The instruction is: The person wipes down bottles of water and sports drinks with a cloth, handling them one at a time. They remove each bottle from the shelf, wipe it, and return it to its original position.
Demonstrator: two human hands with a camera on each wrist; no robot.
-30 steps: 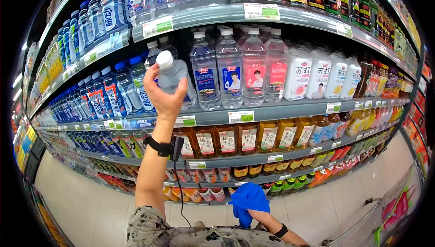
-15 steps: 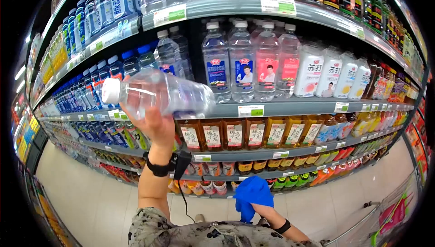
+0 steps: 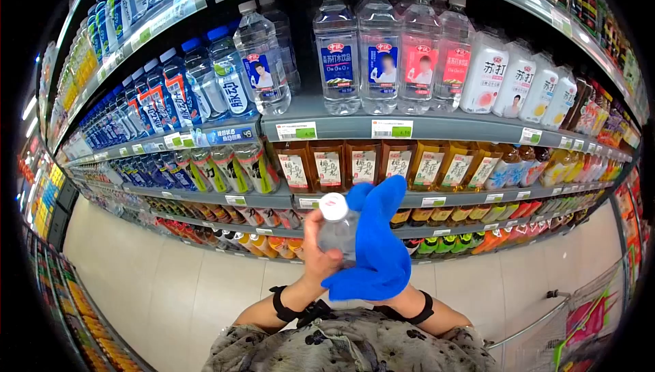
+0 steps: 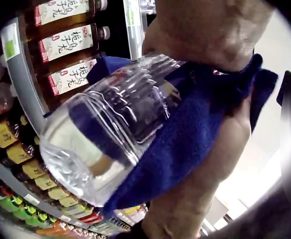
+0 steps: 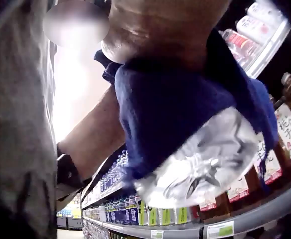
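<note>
from here i see one person with two hands up in front of the shelf [image 3: 471, 125], a little below its edge in the head view. one clear bottle [image 3: 338, 235] with one white cap [image 3: 333, 206] is between the hands, out in front of the shelf, cap up. the left hand [image 3: 319, 259] grips it, thumb and fingers clamped round its side. the right hand [image 3: 392, 296] is at one blue cloth [image 3: 382, 242], which lies against the bottle; its fingers are covered, so i cannot tell whether they are apart or together.

on the shelf, right of a gap, four clear bottles stand in front, two with blue labels [image 3: 340, 65] and two with pink labels [image 3: 421, 65]. right of those stand four white bottles [image 3: 485, 75] on the same shelf. left of the gap is one more blue-labelled bottle [image 3: 263, 68] in front, with another behind it.

under the shelf i count seven amber bottles [image 3: 327, 167], and left of them, also under it, three bottles with green labels [image 3: 233, 170]. two black straps [image 3: 423, 308] circle the wrists, one each, in front of the shelf. one cart [image 3: 587, 324] is out from the shelf, at the right.
</note>
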